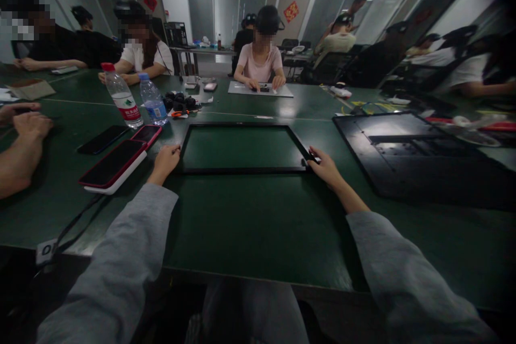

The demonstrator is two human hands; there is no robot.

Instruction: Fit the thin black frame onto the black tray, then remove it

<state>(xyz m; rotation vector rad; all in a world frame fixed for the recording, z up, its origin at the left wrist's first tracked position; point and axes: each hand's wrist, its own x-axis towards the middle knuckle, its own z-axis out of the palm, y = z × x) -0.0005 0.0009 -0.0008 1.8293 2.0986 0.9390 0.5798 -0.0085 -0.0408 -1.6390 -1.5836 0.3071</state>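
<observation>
A thin black rectangular monitor bezel (242,171) lies in front of me on the green table, and the tabletop shows through its opening. My left hand (165,163) is closed on its left side, fingertips at the edge. On the opposite side my right hand (326,169) grips the bezel near its lower right corner, thumb along the bar. A small dark piece shows at that corner, too small to make out. To the right of my right hand lies a large black panel (393,164), which looks like a monitor's back cover.
Left of the bezel are a red-edged phone (115,164) on a white object, a dark phone (104,140) and two bottles, one red-capped (123,99), one blue-capped (152,102). A neighbour's hand (32,123) rests at far left. Opposite, a person works over a grey board (237,89).
</observation>
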